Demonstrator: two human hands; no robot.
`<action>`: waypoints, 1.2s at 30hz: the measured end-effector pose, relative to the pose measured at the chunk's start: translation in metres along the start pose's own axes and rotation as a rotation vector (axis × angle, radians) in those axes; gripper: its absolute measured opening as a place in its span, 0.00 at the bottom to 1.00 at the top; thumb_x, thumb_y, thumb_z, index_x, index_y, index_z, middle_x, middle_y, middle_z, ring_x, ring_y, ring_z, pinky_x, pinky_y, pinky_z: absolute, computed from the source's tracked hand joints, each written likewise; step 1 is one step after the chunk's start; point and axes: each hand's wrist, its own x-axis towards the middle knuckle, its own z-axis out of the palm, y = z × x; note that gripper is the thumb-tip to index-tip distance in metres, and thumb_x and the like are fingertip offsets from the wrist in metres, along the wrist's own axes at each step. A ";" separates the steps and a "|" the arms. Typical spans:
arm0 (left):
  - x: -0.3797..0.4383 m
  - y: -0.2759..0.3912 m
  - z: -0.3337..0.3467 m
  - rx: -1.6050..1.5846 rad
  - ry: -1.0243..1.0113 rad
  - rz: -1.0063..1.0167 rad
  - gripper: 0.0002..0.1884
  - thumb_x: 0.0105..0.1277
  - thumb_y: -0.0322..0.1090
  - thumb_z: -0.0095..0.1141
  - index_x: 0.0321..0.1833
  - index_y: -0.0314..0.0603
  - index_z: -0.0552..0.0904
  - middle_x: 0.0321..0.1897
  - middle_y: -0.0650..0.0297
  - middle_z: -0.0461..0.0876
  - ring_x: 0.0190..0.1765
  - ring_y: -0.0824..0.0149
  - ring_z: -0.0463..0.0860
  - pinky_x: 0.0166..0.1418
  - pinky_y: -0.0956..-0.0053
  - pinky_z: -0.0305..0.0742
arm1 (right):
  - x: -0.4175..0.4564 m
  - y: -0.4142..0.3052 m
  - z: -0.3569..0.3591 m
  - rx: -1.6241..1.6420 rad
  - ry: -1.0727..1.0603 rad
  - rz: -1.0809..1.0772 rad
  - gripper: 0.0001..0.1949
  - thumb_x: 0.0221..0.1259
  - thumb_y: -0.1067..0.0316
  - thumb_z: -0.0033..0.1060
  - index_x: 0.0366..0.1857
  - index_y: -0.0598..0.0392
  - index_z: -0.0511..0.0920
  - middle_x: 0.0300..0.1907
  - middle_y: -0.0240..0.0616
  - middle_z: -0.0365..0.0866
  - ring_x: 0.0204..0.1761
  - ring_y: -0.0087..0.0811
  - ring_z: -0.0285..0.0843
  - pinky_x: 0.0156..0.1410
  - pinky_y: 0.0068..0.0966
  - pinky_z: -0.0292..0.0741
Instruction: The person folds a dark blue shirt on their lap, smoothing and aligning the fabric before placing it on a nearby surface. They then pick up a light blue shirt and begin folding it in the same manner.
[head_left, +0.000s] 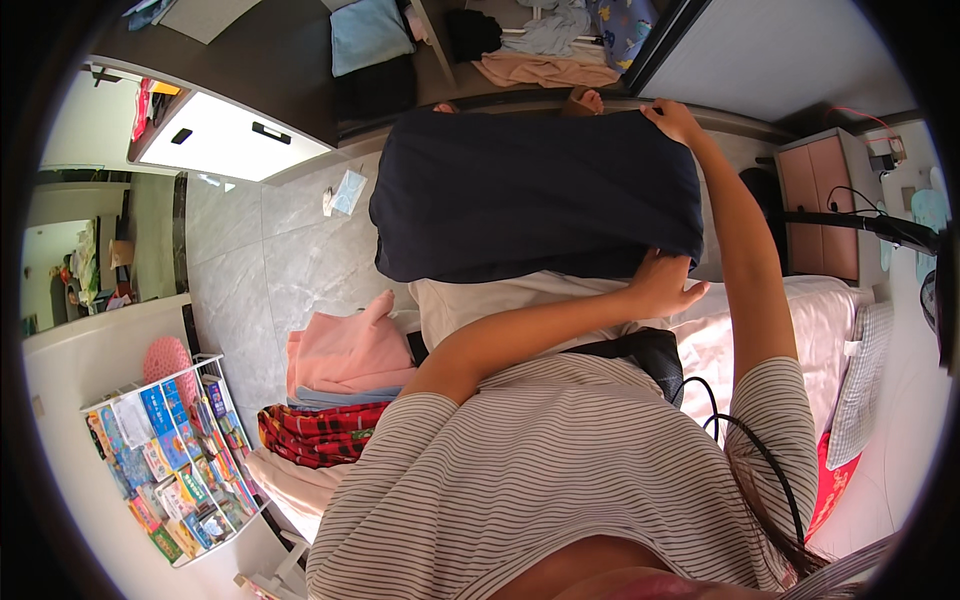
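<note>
A dark navy cloth (532, 195), perhaps a folded garment, lies spread across my lap and legs. My right hand (671, 121) holds its far right corner between fingers and thumb. At the near right edge of the cloth is my left hand (660, 289), its arm crossing in front of my body. The left fingertips are hidden at the cloth's edge, while the thumb points away to the right. Beneath the navy cloth, pale fabric (480, 307) shows along the near side. The toes of a foot (592, 101) show past the cloth's far edge.
Folded pink cloth (345, 349) and red plaid cloth (322, 435) lie at my left on the bed (795, 315). A wire rack (176, 465) holds several books. Ahead stands an open wardrobe (442, 45) with clothes. A black stand arm (862, 223) reaches in from the right.
</note>
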 end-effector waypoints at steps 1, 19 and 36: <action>-0.002 0.001 -0.001 0.003 0.003 0.015 0.31 0.62 0.51 0.58 0.52 0.23 0.72 0.43 0.41 0.79 0.55 0.42 0.75 0.65 0.49 0.61 | 0.000 0.001 0.001 -0.001 0.022 -0.023 0.30 0.68 0.38 0.46 0.41 0.63 0.80 0.39 0.53 0.82 0.42 0.50 0.79 0.49 0.40 0.72; -0.042 0.009 0.009 0.100 -0.370 0.288 0.43 0.61 0.53 0.57 0.71 0.27 0.59 0.67 0.34 0.62 0.69 0.42 0.65 0.69 0.54 0.60 | -0.010 0.018 -0.002 -0.178 0.243 0.099 0.25 0.71 0.41 0.40 0.40 0.55 0.78 0.39 0.51 0.83 0.46 0.55 0.79 0.51 0.49 0.74; -0.036 0.000 0.012 0.460 0.088 0.299 0.39 0.61 0.41 0.57 0.76 0.46 0.57 0.48 0.41 0.76 0.55 0.47 0.74 0.61 0.58 0.66 | -0.002 0.024 0.011 -0.127 0.202 0.102 0.23 0.73 0.47 0.38 0.44 0.57 0.78 0.42 0.57 0.81 0.49 0.57 0.77 0.54 0.49 0.71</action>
